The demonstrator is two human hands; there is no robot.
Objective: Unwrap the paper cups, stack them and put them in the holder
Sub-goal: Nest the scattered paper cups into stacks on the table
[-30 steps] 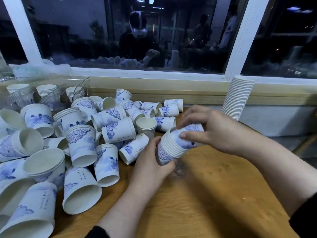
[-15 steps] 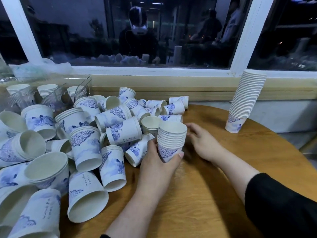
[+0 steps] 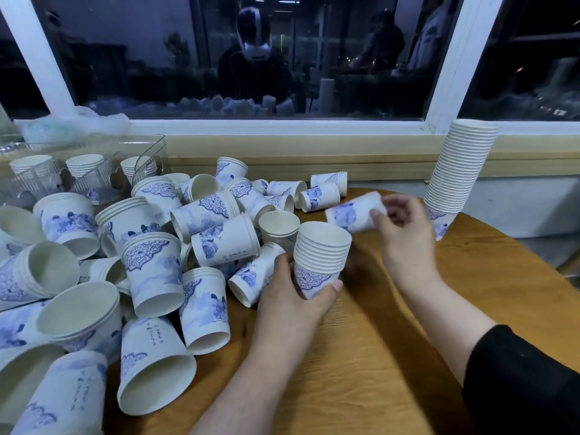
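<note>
Left hand around cup stack

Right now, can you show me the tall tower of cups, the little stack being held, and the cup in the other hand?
tall stack point(image 3: 459, 171), head view, on its ribbed rims.
short stack point(image 3: 321, 251), head view, on its rims.
single cup point(image 3: 351, 213), head view, on its side wall.

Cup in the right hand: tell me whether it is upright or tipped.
Tipped. The cup lies sideways in the right hand, above the table.
</note>
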